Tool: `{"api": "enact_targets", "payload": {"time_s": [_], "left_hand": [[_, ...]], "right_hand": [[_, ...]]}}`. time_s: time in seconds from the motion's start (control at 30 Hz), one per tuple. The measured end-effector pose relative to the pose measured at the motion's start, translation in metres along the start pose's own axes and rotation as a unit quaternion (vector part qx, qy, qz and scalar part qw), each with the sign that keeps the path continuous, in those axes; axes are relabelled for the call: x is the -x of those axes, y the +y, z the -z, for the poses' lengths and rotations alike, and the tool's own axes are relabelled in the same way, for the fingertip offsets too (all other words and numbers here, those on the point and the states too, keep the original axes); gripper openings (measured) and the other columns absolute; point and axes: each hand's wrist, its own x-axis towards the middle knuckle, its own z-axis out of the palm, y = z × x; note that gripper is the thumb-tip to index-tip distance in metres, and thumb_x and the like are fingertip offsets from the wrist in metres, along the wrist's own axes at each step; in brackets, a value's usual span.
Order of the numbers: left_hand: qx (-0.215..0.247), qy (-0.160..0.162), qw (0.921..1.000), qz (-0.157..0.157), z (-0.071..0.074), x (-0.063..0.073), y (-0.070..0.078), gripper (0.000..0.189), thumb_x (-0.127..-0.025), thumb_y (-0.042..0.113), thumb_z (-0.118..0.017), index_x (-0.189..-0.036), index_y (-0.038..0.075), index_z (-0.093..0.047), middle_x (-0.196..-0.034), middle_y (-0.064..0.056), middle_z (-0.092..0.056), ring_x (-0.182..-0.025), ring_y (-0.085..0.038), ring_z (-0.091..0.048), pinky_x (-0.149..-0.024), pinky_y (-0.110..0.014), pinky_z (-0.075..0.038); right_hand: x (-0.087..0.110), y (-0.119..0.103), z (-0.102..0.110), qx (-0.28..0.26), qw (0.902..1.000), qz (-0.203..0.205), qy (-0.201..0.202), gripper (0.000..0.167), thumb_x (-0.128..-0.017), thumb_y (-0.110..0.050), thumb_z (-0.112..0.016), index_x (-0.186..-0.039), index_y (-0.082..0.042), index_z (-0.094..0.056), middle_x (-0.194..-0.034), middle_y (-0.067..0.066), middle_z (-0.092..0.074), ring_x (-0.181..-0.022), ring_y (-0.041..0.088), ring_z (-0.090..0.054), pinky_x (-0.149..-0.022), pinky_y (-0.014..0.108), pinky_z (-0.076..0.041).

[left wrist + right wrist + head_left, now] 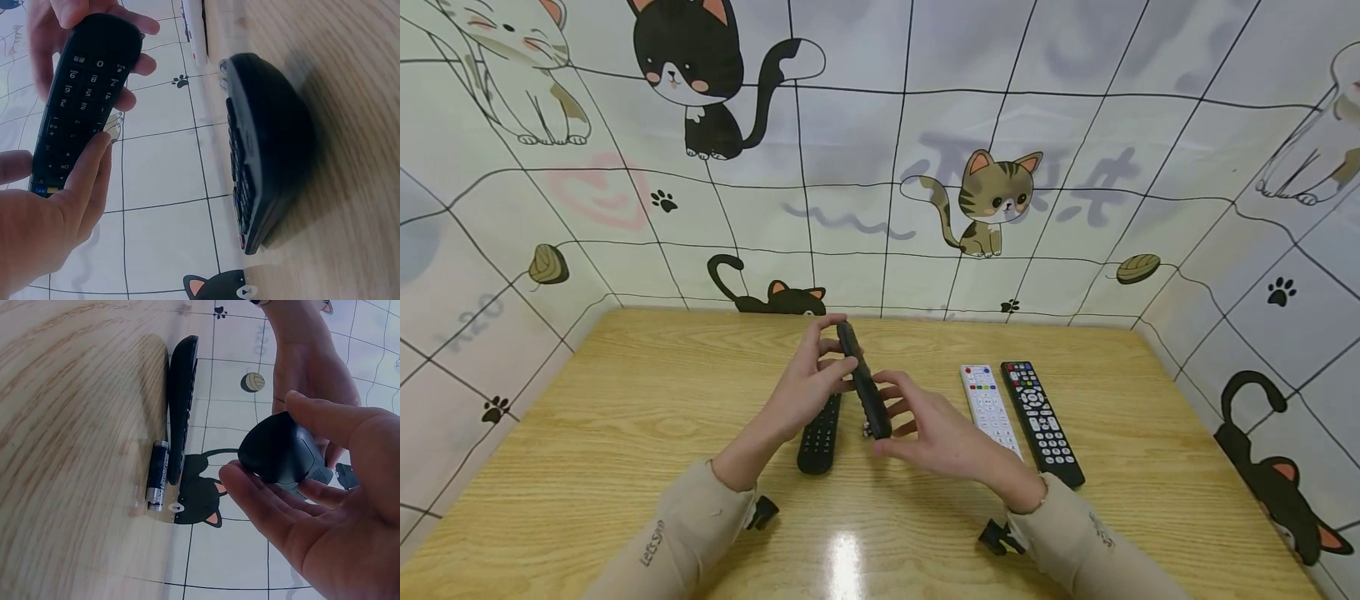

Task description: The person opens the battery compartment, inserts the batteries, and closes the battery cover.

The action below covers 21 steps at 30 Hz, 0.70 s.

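Observation:
Both hands hold a black remote control (863, 379) tilted above the table. My left hand (805, 379) grips its far part, thumb on one side and fingers on the other. At the near end, the thumb and fingers of my right hand (936, 427) pinch the rounded tip, as the right wrist view shows. Its keypad side faces the camera in the left wrist view. A second black remote (818, 437) lies on the table beneath the left hand, keys up. Beside that one, batteries (157, 475) lie on the wood, mostly hidden in the head view by the held remote.
To the right of the hands, a white remote (988, 407) and a larger black remote (1043, 425) lie side by side on the wooden table (647, 392). A cat-patterned cloth wall (850, 217) rises behind the table and along both sides.

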Motion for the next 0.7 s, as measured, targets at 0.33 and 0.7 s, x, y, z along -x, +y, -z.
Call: {"api": "enact_targets", "payload": {"time_s": [0.33,0.7], "left_hand": [[-0.008,0.002,1.0,-0.002,-0.0001,-0.0003,-0.0017,0.056,-0.106,0.007,-0.054,-0.157,0.017,-0.031,-0.136,-0.027,-0.047,-0.117,-0.039,-0.063,-0.092,-0.046,-0.056],[-0.022,0.04,0.9989,0.015,-0.0029,0.0006,0.0,0.069,-0.1,0.005,-0.067,-0.159,0.019,-0.034,-0.131,-0.023,-0.047,-0.106,-0.032,-0.065,-0.088,-0.045,-0.058]], "right_hand": [[0.0006,-0.003,0.0001,0.021,0.9994,0.012,0.027,0.076,-0.09,-0.026,-0.083,-0.153,-0.015,-0.042,-0.133,0.013,-0.063,-0.105,0.023,-0.068,-0.08,0.031,-0.059],[0.0013,0.0,-0.0008,0.056,0.9952,0.04,0.07,0.069,-0.086,-0.015,-0.086,-0.148,-0.013,-0.053,-0.129,0.007,-0.067,-0.094,0.016,-0.07,-0.077,0.037,-0.059]]}}
